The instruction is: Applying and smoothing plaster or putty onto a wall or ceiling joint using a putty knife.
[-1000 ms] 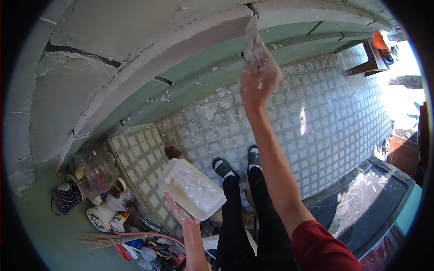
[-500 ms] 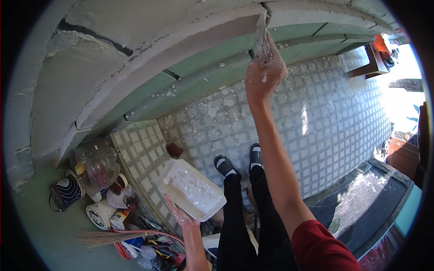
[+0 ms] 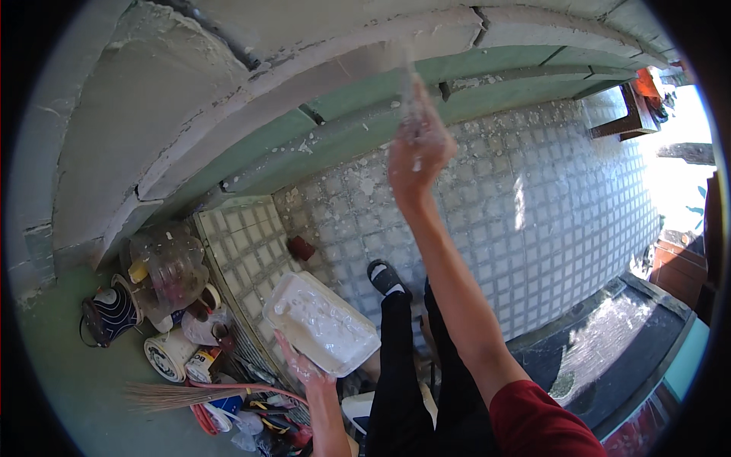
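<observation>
My left hand (image 3: 307, 365), smeared with white, grips the near left edge of a white rectangular tub (image 3: 356, 362). White paste (image 3: 311, 311) lies spread over the tub's bottom. Stretched far ahead, my right hand (image 3: 419, 156) is closed round a putty knife (image 3: 411, 72), its thin blade whitish and blurred. The blade points up at the edge of the grey concrete ledge (image 3: 442, 38), left of a dark vertical joint (image 3: 480, 27). Whether its tip touches the ledge I cannot tell. White paste also coats my right fingers.
At the lower left stand a lidded white bucket (image 3: 166, 358), clear plastic bottles (image 3: 171, 263) and a straw broom (image 3: 164, 396). A dark red block (image 3: 301, 247) sits on the splattered tiled floor (image 3: 487, 198). A dark-topped table (image 3: 601, 343) is at my right.
My right hand with the putty knife has moved left and slightly down, away from the dark joint. The left hand still holds the tub. The whole view has shifted a little.
</observation>
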{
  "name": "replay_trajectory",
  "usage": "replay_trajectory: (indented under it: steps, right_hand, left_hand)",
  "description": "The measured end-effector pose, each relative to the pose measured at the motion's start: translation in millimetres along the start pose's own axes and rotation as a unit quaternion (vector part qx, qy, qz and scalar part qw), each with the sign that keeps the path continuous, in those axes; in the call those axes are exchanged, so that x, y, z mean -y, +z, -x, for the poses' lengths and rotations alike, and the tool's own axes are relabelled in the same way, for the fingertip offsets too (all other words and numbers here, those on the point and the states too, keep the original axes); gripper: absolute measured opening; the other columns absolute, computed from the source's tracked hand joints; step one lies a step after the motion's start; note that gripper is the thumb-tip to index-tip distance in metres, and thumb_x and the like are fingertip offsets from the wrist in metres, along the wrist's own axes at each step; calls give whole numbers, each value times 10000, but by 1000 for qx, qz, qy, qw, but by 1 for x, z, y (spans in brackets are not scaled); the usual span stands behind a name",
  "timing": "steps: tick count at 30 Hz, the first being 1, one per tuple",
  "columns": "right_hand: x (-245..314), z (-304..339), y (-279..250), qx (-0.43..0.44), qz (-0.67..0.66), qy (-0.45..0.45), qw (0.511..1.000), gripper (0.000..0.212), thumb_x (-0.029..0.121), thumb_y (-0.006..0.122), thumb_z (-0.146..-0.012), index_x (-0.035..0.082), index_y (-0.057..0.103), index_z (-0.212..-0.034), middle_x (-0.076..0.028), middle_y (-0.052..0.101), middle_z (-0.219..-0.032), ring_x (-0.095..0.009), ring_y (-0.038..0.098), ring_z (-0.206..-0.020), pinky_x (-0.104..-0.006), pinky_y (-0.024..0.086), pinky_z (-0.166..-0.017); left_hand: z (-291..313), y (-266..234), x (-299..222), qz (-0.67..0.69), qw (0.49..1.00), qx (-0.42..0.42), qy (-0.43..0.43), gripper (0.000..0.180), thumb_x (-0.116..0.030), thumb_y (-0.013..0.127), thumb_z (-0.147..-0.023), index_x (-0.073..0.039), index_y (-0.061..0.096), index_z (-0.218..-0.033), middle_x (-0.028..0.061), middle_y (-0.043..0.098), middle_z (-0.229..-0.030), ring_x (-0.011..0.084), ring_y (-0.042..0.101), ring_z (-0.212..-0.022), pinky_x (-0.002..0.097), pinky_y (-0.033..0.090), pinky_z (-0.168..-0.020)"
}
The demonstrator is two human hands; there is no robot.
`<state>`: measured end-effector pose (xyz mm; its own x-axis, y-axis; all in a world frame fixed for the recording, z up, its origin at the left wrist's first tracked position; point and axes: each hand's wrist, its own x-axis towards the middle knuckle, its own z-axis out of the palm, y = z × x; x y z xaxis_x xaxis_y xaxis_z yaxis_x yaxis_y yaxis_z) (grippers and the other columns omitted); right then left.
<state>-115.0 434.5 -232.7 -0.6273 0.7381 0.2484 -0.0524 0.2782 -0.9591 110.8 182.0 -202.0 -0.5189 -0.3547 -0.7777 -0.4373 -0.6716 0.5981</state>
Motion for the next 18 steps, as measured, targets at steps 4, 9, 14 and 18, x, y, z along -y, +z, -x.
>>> replay_trajectory:
  steps: [4,9,14,18]
  right_hand:
    - [-12,-18,15,-112,36,-190,975,415,-70,479,-797,-71,588,-1197,-84,678,-854,-51,513,-613,-210,401,-503]
    - [9,42,65,7,-9,-167,986,488,-88,457,-759,-58,559,-1236,-162,682,-1029,-120,642,-788,-262,508,-661]
    - [6,50,57,65,-2,-232,971,449,-85,472,-777,-78,559,-1218,-169,650,-1146,-163,665,-939,-278,523,-762]
    - [7,25,34,-13,-18,-130,991,430,-76,472,-800,-72,560,-1221,-184,652,-1128,-197,668,-932,-290,525,-763]
  left_hand:
    - [-10,-20,0,29,995,93,2,636,-541,357,-952,-119,334,-1426,76,378,-1438,281,391,-1289,421,306,-1087]
    - [-15,-40,-5,-64,927,321,185,648,-549,366,-943,-124,320,-1430,70,352,-1454,284,379,-1300,440,300,-1092]
    - [-4,-24,-16,-15,989,136,47,698,-566,446,-905,-126,317,-1431,75,336,-1458,293,366,-1307,449,306,-1085]
    - [0,-17,-19,10,997,67,29,691,-551,456,-909,-124,315,-1433,79,341,-1453,295,369,-1304,448,312,-1080]
